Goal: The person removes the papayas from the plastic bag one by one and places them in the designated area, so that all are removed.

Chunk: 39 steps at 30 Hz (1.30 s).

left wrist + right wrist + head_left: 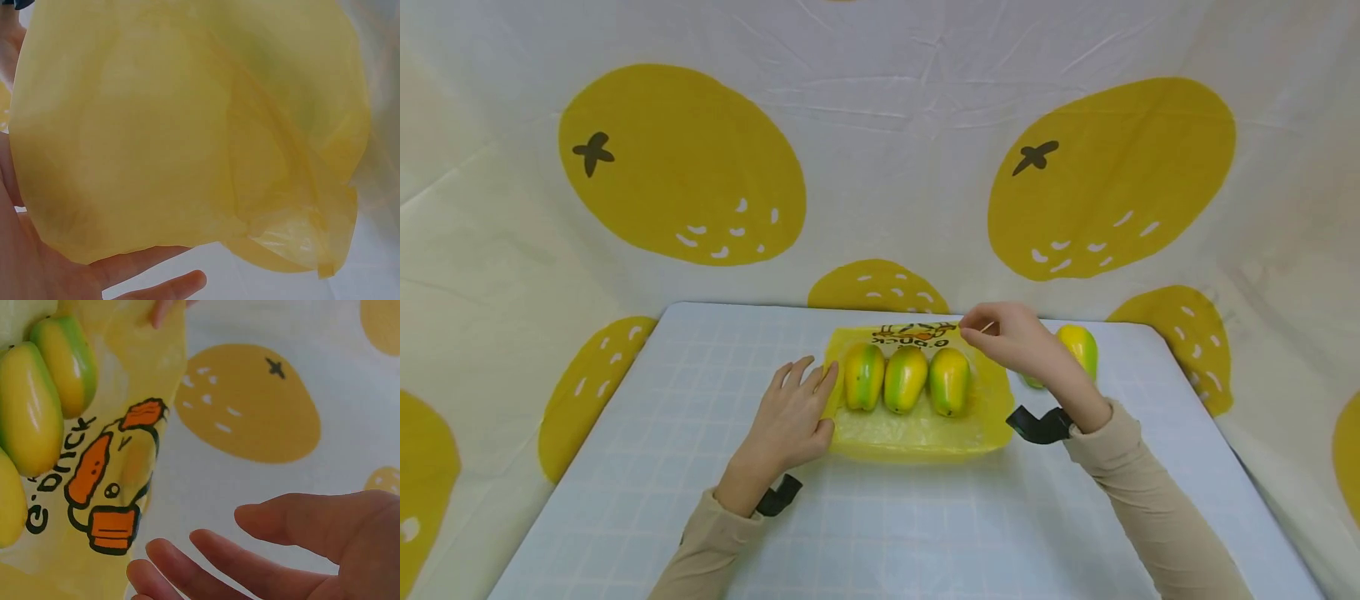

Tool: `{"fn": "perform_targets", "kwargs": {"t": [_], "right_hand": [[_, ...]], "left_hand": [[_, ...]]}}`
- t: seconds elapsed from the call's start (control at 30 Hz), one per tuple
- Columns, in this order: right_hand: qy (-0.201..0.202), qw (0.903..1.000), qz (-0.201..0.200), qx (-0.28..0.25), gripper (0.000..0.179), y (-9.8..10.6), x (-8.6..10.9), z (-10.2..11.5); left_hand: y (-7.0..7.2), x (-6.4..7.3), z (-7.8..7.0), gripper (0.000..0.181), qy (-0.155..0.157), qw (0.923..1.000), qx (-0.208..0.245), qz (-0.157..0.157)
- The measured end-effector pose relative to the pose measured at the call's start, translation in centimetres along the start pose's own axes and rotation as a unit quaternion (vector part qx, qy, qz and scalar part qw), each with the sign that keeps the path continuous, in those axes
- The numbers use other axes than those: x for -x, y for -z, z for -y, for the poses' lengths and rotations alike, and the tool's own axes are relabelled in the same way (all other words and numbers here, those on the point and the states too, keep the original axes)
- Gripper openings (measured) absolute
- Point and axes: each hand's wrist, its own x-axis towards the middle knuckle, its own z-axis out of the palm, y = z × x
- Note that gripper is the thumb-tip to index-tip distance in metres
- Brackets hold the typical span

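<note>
A yellow plastic bag [917, 437] with a duck print lies on the table. Three glossy yellow-green, mango-like fruits [906, 379] are in a row at it; whether they lie inside or on top I cannot tell. My left hand [790, 417] is at the bag's left side, fingers stretched out and touching its edge. In the left wrist view, the bag [144, 137] covers part of this hand [56, 269]. My right hand [1011, 337] hovers by the bag's far right corner. Its fingers [219, 562] are loosely bent, a gap between them and the thumb, holding nothing.
Another yellow-green fruit [1078, 346] lies behind my right wrist, partly hidden, with a green piece of fruit [1034, 382] showing beside it. The white table [662, 417] has a faint grid. A fabric backdrop [895, 167] with large yellow fruit prints rises behind its far edge.
</note>
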Motion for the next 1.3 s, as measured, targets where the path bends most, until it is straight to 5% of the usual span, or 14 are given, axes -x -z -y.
{"fn": "perform_targets", "kwargs": {"t": [0.23, 0.47, 0.73, 0.9, 1.3], "right_hand": [[0.035, 0.994, 0.068, 0.078, 0.024, -2.1, -2.4, 1.0], [0.0, 0.9847, 0.114, 0.132, 0.031, -4.4, -4.2, 0.8], [-0.045, 0.9722, 0.119, 0.197, 0.007, -6.4, -4.8, 0.1], [-0.046, 0.963, 0.136, 0.228, 0.046, -7.3, -4.8, -0.6], [-0.1, 0.9547, 0.172, 0.221, 0.086, -9.3, -4.8, -2.3]], "left_hand": [[0.1, 0.0, 0.0, 0.064, 0.003, 1.0, 0.004, 0.007], [0.1, -0.1, 0.0, 0.064, 0.0, 1.0, 0.002, 0.003], [0.1, -0.1, 0.1, 0.064, -0.001, 1.0, -0.006, 0.005], [0.3, 0.0, 0.1, 0.064, 0.0, 0.9998, -0.012, 0.014], [0.2, -0.1, 0.1, 0.064, -0.005, 0.9998, -0.015, 0.012]]}}
